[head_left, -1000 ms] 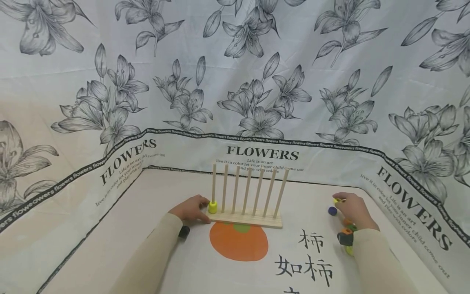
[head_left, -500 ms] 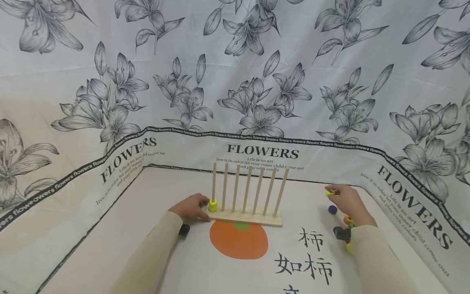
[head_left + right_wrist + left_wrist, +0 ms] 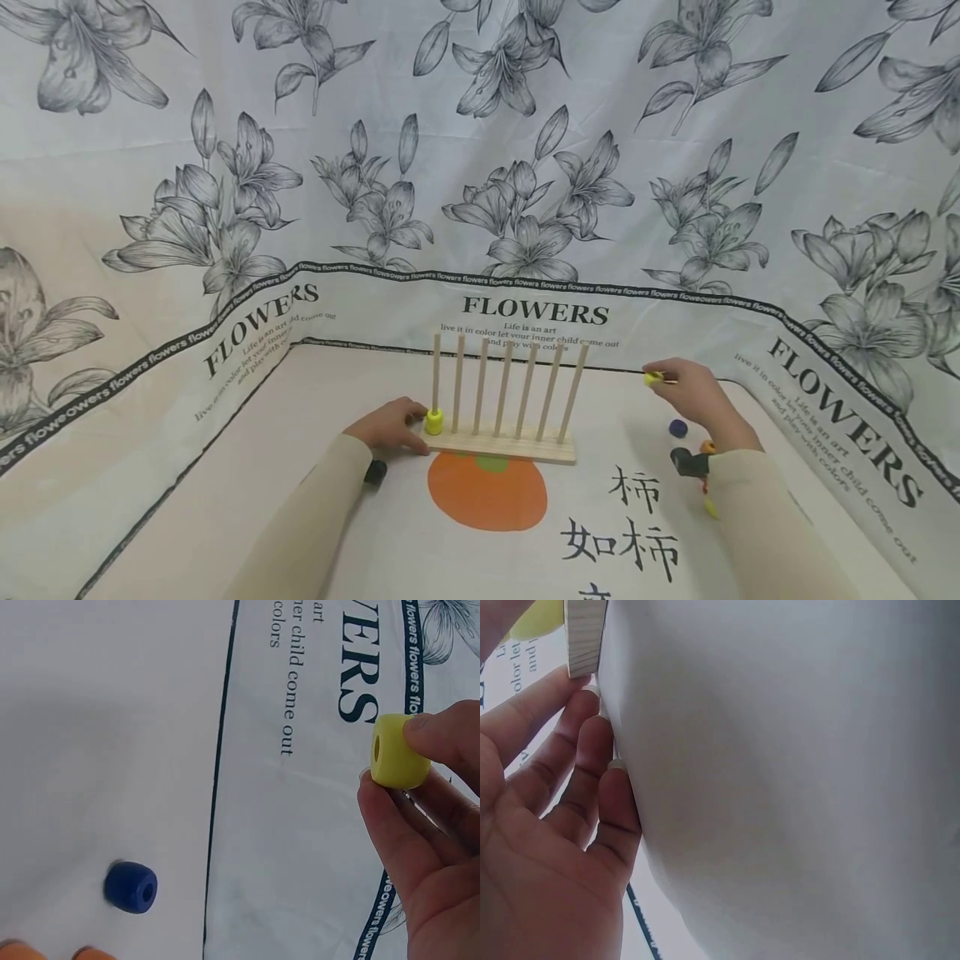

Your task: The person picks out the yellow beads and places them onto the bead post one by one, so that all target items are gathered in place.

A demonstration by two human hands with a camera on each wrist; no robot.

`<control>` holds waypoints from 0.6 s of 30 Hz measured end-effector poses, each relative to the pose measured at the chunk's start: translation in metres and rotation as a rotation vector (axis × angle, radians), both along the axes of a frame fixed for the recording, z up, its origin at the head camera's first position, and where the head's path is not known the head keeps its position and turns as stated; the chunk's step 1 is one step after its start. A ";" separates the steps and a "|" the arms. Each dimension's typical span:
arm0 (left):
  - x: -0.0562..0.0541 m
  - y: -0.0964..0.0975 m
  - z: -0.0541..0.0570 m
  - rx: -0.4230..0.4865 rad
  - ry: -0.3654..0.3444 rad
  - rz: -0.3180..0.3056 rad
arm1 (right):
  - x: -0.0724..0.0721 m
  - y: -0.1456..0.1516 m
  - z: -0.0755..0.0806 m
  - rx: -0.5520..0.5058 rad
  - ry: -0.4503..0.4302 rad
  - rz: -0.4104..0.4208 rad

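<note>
A wooden peg stand with several upright rods stands mid-table. Yellow beads sit at the bottom of its leftmost rod. My left hand holds the left end of the base, thumb in front and fingers behind; the left wrist view shows the wood's end between thumb and fingertips. Off to the right, my right hand pinches a yellow bead between thumb and fingers, raised over the table. The bead's hole faces sideways in the right wrist view.
Below the right hand lies a blue bead, with orange beads nearby. A further yellow bead shows beside the right sleeve, which hides part of that group. A flower-printed curtain rises behind the table.
My right hand has lifted the yellow bead from beside the other beads and carried it left and away from me. The left hand keeps its place at the peg stand.
</note>
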State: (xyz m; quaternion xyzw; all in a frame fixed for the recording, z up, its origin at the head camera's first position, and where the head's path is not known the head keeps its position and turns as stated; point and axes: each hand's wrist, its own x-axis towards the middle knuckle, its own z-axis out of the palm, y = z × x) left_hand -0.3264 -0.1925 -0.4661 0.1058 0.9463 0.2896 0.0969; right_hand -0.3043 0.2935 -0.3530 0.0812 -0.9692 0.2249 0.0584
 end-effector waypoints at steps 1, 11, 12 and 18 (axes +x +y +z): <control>0.000 0.000 0.000 -0.001 0.004 -0.001 | 0.000 -0.002 0.002 0.001 0.012 0.010; 0.002 0.001 0.003 0.002 -0.005 -0.003 | 0.002 -0.022 0.021 0.016 0.071 0.054; 0.002 0.001 0.003 -0.001 -0.003 -0.006 | 0.002 -0.024 0.023 0.018 0.080 0.061; 0.001 0.000 0.003 -0.016 -0.002 -0.019 | 0.003 -0.033 0.032 0.013 0.124 0.112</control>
